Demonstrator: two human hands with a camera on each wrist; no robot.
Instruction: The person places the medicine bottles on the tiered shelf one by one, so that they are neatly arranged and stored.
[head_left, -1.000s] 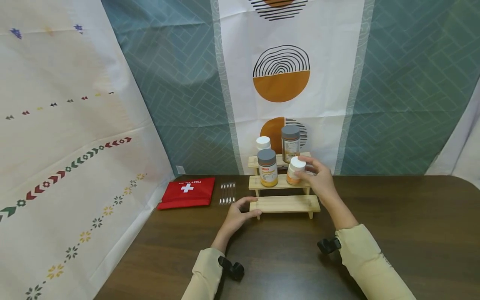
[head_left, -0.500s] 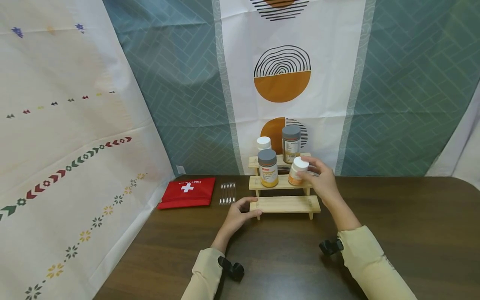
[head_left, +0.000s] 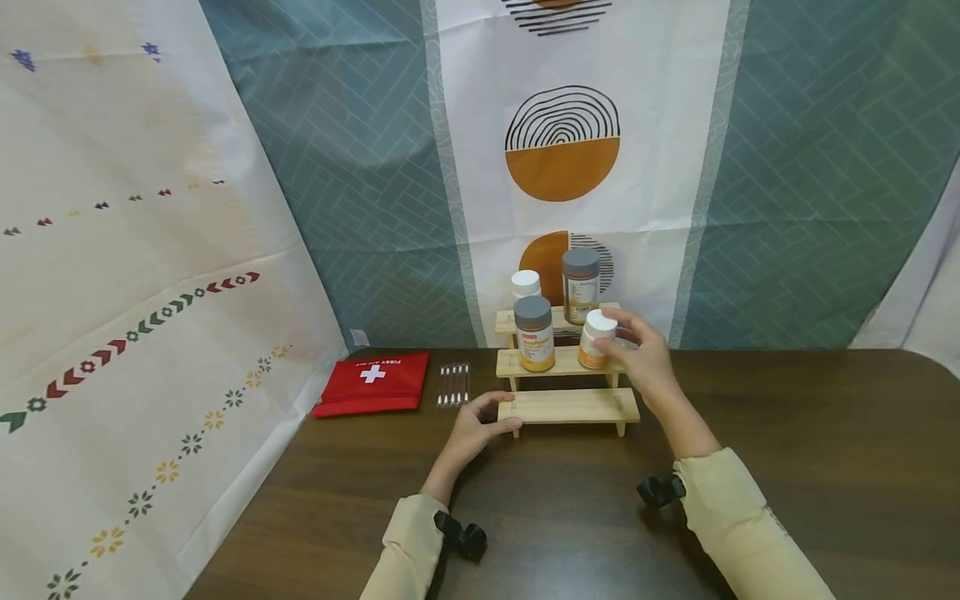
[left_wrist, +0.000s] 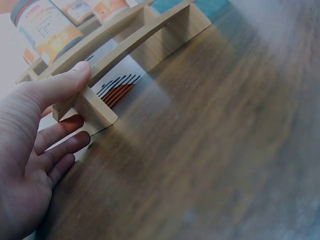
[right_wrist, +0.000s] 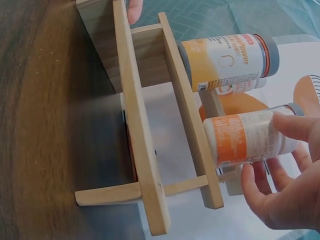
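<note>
A three-step wooden rack [head_left: 573, 406] stands on the table. My left hand [head_left: 470, 429] grips the left end of its lowest step; in the left wrist view the thumb [left_wrist: 80, 75] lies along the step's edge and the fingers curl below. On the middle step, my right hand [head_left: 643, 360] holds a small white-capped pill bottle [head_left: 594, 350] with an orange-and-white label. The right wrist view has thumb and fingers around this bottle [right_wrist: 245, 137], its base at the step. To its left stands a grey-capped supplement bottle [head_left: 535, 342] with a yellow-and-white label.
The top step carries another grey-capped bottle [head_left: 581, 292] and a white-capped bottle [head_left: 526, 283], partly hidden. Left of the rack lie a red first aid kit pouch [head_left: 372, 385] and a clear pack of cotton swabs [head_left: 453, 386]. A patterned curtain [head_left: 375, 167] hangs behind the table.
My right hand has shifted the white-capped pill bottle slightly to the right along the middle step. My left hand keeps its grip on the rack.
</note>
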